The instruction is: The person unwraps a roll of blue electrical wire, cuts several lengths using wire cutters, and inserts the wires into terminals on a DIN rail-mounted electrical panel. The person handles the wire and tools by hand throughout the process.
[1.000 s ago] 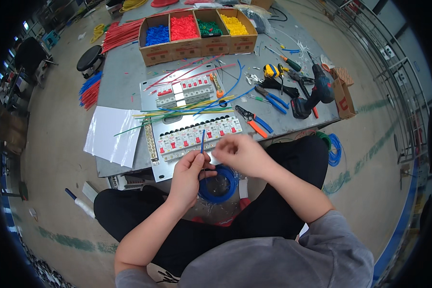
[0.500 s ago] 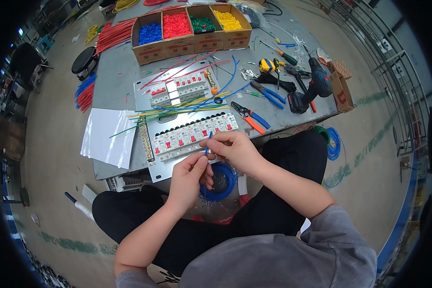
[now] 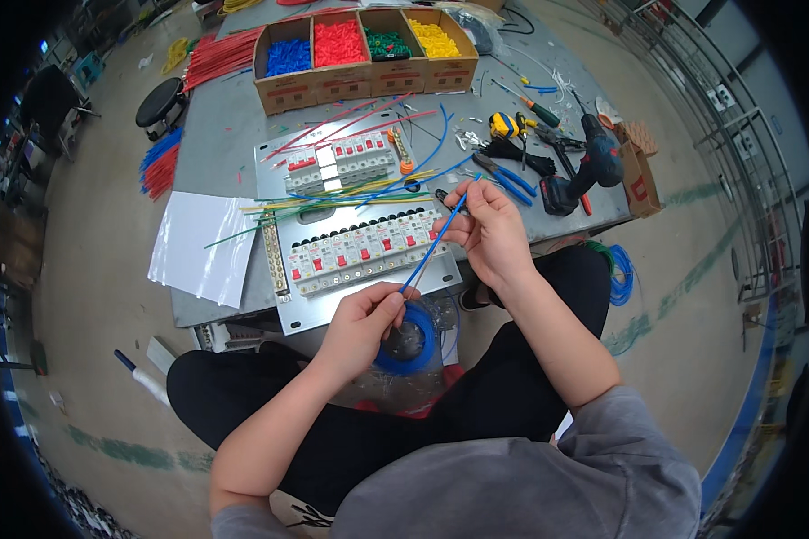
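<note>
Head view shows, near the centre of the frame, the fingers of the left hand (image 3: pixel 364 323) pinching a blue wire (image 3: pixel 434 242) low down, while the fingers of the right hand (image 3: pixel 493 235) pinch it close to its upper end, so it runs slanted and nearly straight between them. Below it, at lower centre, is a coil of blue wire (image 3: pixel 428 340); whether both are one piece, I cannot tell. Just above the hands, the metal plate (image 3: pixel 328 305) already carries a lower row of breakers (image 3: pixel 364 250) and an upper row of breakers (image 3: pixel 360 160). Judging by this, the seating looks done and the wiring remains: loose coloured wires (image 3: pixel 351 196) only lie across the plate, and the held wire seems not yet joined to any breaker. Farther out on the desk (image 3: pixel 220 171), a cardboard box (image 3: pixel 283 97) with coloured small parts stands at upper centre, and a drill (image 3: pixel 602 157) at upper right.
</note>
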`<state>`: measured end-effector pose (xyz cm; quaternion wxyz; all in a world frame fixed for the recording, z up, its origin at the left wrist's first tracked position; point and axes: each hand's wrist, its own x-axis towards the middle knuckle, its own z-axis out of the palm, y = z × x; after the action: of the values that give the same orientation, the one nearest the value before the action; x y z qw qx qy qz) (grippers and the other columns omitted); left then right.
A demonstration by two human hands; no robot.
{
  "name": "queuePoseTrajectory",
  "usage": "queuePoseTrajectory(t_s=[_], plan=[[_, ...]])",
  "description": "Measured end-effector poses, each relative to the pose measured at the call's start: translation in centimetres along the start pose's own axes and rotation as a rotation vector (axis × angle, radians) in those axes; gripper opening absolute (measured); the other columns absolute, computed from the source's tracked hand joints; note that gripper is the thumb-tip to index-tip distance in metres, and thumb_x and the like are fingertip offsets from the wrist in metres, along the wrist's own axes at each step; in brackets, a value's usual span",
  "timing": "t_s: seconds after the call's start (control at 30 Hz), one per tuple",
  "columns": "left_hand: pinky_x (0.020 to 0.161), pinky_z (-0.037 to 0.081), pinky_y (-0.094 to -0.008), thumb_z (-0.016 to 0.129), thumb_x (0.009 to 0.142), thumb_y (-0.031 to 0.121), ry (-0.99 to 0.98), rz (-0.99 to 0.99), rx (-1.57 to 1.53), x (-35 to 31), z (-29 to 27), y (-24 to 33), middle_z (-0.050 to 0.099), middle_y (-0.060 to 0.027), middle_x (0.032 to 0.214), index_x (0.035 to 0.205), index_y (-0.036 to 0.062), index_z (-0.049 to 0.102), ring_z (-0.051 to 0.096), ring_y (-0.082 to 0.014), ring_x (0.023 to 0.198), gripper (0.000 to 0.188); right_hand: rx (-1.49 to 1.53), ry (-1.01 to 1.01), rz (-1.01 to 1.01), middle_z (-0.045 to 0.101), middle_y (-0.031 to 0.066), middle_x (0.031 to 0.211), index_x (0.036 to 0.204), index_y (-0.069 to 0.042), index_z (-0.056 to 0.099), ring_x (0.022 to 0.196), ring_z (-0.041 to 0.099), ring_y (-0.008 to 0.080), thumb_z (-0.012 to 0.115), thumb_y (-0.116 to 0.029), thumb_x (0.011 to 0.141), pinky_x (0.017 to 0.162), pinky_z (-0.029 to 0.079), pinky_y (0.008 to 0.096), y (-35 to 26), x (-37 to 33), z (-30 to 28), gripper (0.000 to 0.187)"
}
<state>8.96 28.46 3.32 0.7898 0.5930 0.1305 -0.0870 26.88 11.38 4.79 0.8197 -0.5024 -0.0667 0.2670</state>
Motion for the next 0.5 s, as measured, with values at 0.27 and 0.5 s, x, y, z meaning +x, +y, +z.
queuePoseTrajectory(t_s=[0.27, 0.5], plan=[[0.069, 0.045, -0.0198, 0.063, 0.106, 0.014, 0.060, 0.019, 0.088, 0.5, 0.5, -0.1, 0.069, -0.0002, 0.086, 0.122, -0.0007, 0.073, 0.059, -0.0036, 0.077, 0.024, 0.095, 0.116, -0.028, 0.067, 0.0111, 0.107, 0.116, -0.007, 0.053, 0.089, 0.078, 0.0290, 0.046, -0.027, 0.116, 0.074, 0.068, 0.0390, 0.4, 0.1, -0.1, 0.021], [0.068, 0.046, -0.0205, 0.067, 0.104, 0.017, 0.174, 0.057, 0.125, 0.5, 1.4, -0.3, 0.073, -0.0021, 0.084, 0.115, -0.0024, 0.077, 0.062, -0.0043, 0.075, 0.024, 0.091, 0.128, -0.068, 0.067, 0.0111, 0.106, 0.115, -0.007, 0.053, 0.088, 0.078, 0.0283, 0.046, -0.026, 0.116, 0.075, 0.067, 0.0388, 0.7, 0.0, 0.1, 0.021]])
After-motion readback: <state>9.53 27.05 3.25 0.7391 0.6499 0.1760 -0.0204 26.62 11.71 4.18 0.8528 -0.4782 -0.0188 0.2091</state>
